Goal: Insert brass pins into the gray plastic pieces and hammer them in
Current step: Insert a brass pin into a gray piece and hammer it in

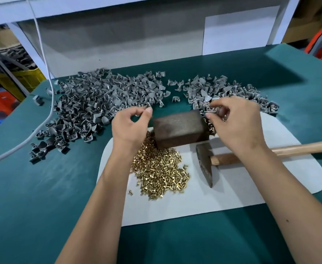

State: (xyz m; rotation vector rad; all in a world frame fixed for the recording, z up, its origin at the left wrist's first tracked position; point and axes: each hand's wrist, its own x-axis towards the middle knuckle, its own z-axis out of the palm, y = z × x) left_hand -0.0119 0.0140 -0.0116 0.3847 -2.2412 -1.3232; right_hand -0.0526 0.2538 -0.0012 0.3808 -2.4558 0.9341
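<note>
Brass is lying heaped at the frame's centre, the pins spilling over a white mat just below the dark metal block; they are looking small, hard and slick, so I am judging a fingertip pinch along the shank safest; my left hand is pinching something tiny at its fingertips, too small to name with confidence; my right hand is gripping a gray plastic piece above the block's upper right corner, holding it by its outer edges; it is seeming light and stiff, likely to skid if squeezed carelessly; more gray pieces are sprawling in a big pile at upper left and a smaller pile at upper right; the hammer is resting untouched on the mat at right, handle running toward the right edge; bare green table is lying open at lower left, while the piles are crowding the space beyond the block.
</note>
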